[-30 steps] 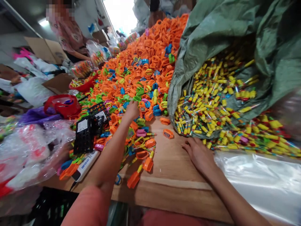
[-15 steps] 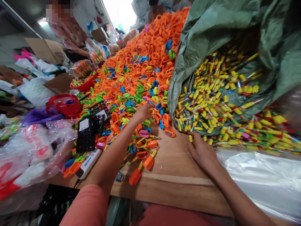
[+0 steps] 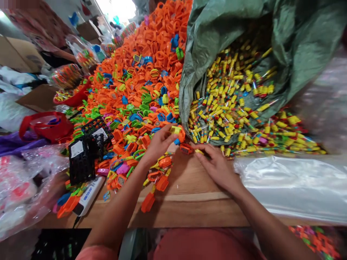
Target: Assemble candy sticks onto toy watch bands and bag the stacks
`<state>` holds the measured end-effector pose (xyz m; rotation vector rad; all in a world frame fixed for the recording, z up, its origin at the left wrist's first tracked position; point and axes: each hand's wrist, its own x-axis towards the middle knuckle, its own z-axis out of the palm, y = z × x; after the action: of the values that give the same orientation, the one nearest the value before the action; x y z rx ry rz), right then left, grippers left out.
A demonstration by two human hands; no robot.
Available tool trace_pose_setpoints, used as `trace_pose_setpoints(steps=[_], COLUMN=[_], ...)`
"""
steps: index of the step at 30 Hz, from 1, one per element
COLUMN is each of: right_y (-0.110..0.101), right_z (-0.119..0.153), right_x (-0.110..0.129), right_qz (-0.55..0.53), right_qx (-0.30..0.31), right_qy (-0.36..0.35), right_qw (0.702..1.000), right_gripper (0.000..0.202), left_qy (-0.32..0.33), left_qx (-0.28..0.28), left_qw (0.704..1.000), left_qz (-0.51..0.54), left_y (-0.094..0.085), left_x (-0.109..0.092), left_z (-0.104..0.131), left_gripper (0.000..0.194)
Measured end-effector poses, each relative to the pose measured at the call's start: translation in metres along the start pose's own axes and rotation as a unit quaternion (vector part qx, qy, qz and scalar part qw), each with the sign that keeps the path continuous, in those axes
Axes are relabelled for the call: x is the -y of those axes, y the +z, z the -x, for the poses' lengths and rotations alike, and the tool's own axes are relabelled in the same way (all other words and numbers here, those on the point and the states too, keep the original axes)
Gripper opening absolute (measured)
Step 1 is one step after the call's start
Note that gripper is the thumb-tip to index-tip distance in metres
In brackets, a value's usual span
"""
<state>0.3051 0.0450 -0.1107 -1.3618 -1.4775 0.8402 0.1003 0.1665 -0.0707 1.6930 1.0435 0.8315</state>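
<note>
My left hand [image 3: 160, 143] is closed, thumb and fingers pinching a yellow toy watch [image 3: 176, 130] at the near edge of the heap of toy watches [image 3: 151, 76], mostly orange. Orange and blue pieces lie right against it, so its outline is partly lost. My right hand [image 3: 215, 164] is low over the wooden table, its fingers closed on a small yellow-capped tube [image 3: 200, 152]. Between the hands lies an orange toy watch [image 3: 186, 148]. Many similar tubes [image 3: 225, 108] spill from the mouth of a green woven sack [image 3: 187, 83].
Clear plastic bags [image 3: 287, 184] lie at the table's right. Black plastic trays [image 3: 81, 159] and a white power strip [image 3: 90, 195] are on the left, beside a red basket [image 3: 46, 126]. Orange watches with tubes [image 3: 154, 187] lie near the front edge. Another person [image 3: 40, 25] stands behind.
My left hand has drawn a yellow toy watch from the heap's edge. My right hand, with its tube, has come closer to the left. The view has shifted to the right.
</note>
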Motion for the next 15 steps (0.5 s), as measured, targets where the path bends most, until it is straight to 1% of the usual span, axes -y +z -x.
trace_pose_setpoints(steps=[3,5,7,8,10,12,15], right_y=[0.004,0.006,0.008,0.009,0.009,0.010,0.009], right_z=[-0.002,-0.002,-0.001,0.000,0.002,0.004,0.006], right_x=[0.009,0.011,0.014,0.015,0.017,0.019,0.020], right_qz=[-0.082,-0.140,-0.189,-0.215,-0.273,-0.331,-0.395], right_qx=[0.009,0.029,0.057,0.069,0.081,0.079,0.079], right_qy=[0.033,0.069,0.113,0.133,0.163,0.181,0.209], right_qw=[0.996,0.987,0.974,0.965,0.945,0.923,0.891], right_gripper=[0.027,0.029,0.033,0.036,0.044,0.049,0.050], left_qy=[-0.034,-0.055,-0.071,-0.074,-0.078,-0.073,-0.057], left_qx=[0.005,-0.012,-0.018,-0.016,-0.009,-0.007,0.000], left_qw=[0.988,0.967,0.944,0.936,0.931,0.934,0.944], left_qz=[0.151,0.250,0.322,0.343,0.357,0.350,0.326], left_y=[0.021,0.034,0.045,0.048,0.053,0.055,0.055], left_x=[-0.001,-0.001,0.000,0.000,0.002,0.002,0.001], left_z=[0.022,0.034,0.043,0.047,0.053,0.058,0.063], left_gripper=[0.043,0.048,0.054,0.056,0.057,0.057,0.055])
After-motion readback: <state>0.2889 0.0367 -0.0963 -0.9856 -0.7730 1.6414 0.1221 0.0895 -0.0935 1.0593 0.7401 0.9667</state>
